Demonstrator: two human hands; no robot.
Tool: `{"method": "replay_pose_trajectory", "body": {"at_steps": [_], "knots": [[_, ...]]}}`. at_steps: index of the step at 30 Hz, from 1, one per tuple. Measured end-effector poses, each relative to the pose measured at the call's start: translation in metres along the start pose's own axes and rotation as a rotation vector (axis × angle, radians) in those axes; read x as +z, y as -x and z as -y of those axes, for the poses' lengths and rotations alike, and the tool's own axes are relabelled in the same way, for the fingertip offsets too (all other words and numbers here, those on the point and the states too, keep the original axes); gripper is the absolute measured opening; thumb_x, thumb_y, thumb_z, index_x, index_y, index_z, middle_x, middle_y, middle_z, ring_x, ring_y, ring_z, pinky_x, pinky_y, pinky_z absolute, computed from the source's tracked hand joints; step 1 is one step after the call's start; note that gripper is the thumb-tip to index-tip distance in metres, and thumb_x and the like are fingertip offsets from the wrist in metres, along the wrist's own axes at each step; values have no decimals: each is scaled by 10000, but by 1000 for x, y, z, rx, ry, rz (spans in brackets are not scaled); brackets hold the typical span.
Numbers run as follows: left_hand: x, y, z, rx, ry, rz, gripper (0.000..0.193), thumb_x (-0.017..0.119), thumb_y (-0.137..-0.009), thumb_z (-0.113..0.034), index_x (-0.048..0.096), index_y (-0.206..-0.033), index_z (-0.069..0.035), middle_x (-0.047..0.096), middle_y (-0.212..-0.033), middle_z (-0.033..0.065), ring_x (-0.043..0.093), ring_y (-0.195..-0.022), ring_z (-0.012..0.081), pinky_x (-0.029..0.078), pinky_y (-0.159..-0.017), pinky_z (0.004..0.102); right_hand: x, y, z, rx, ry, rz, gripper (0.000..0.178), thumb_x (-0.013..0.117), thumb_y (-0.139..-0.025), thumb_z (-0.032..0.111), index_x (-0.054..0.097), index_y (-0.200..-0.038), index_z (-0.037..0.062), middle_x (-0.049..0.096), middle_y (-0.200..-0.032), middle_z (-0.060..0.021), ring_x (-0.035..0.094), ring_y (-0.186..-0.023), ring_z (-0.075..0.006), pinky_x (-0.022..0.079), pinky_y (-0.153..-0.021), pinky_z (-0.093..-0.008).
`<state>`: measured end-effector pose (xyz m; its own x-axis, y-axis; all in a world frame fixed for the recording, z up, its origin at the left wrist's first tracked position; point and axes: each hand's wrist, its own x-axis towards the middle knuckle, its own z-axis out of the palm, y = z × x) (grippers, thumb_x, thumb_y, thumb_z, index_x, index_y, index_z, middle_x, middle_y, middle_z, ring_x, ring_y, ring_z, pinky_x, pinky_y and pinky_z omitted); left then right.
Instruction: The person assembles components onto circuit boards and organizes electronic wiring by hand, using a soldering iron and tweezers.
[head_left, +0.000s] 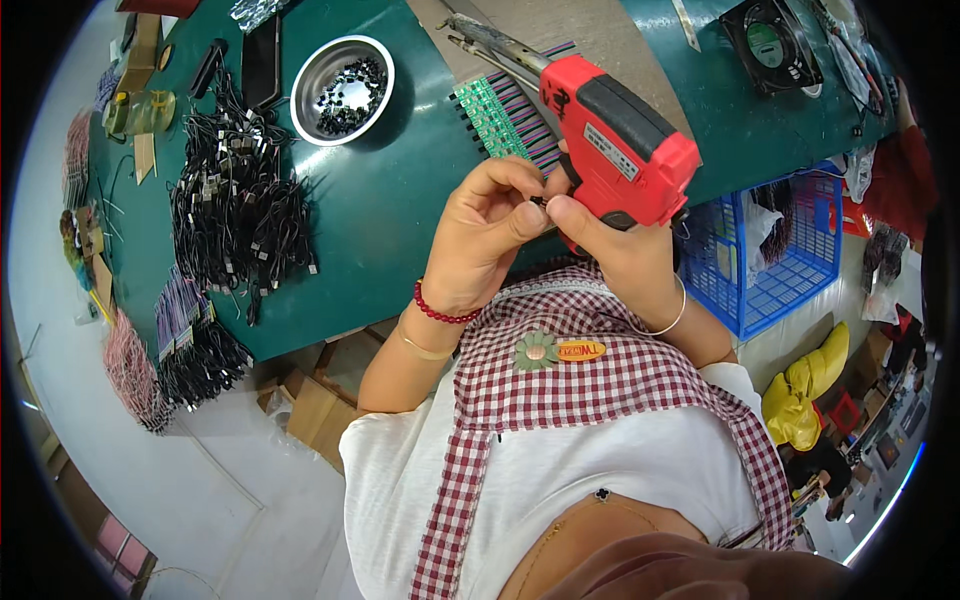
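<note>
Below the soldering gun, my left hand, with a red bead bracelet at its wrist, pinches a small black part between thumb and fingertips. My right hand is wrapped round the red and black soldering gun, whose long tip points up and left over the table. The right thumb and fingertip also meet at the small black part. Just beyond my hands lies a panel of green circuit boards with dark and pink wires along its right side. My palm hides part of the gun's grip.
A metal bowl of small black parts stands on the green table. Bundles of black cables lie at left, near a phone. At far right sits a fan. A blue crate stands beside the table's right edge.
</note>
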<state>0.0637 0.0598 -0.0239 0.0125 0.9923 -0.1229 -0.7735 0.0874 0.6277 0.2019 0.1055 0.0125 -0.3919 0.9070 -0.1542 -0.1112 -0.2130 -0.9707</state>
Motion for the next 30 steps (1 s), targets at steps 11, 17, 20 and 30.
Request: {"method": "replay_pose_trajectory", "body": {"at_steps": [11,17,20,30], "knots": [[6,3,-21,649,-1445,23,140,642,-690,70,600,-810,12,605,-781,91,580,-703,177,454,-613,268,-4,3,-5,44,114,8,115,636,-779,61,611,-882,17,616,-792,0,574,-697,-55,464,-645,-216],[5,16,-13,481,-1354,-67,92,640,-711,34,579,-777,15,590,-716,98,571,-613,189,450,-549,279,-7,8,-14,25,82,76,217,663,-755,15,580,-955,5,615,-840,-9,572,-731,-59,466,-665,-209],[11,24,-13,308,-1240,-116,74,633,-735,16,575,-782,16,589,-701,96,565,-581,180,448,-533,273,-11,19,-26,-14,248,52,314,675,-736,-1,546,-1022,-4,612,-861,-31,575,-753,-76,466,-678,-214],[11,29,-16,69,-1262,-68,59,609,-768,-13,570,-779,30,607,-690,85,576,-577,118,440,-522,234,-16,20,-23,-67,384,205,384,673,-744,18,497,-1081,-33,600,-861,-56,590,-779,-94,462,-679,-226]]}}
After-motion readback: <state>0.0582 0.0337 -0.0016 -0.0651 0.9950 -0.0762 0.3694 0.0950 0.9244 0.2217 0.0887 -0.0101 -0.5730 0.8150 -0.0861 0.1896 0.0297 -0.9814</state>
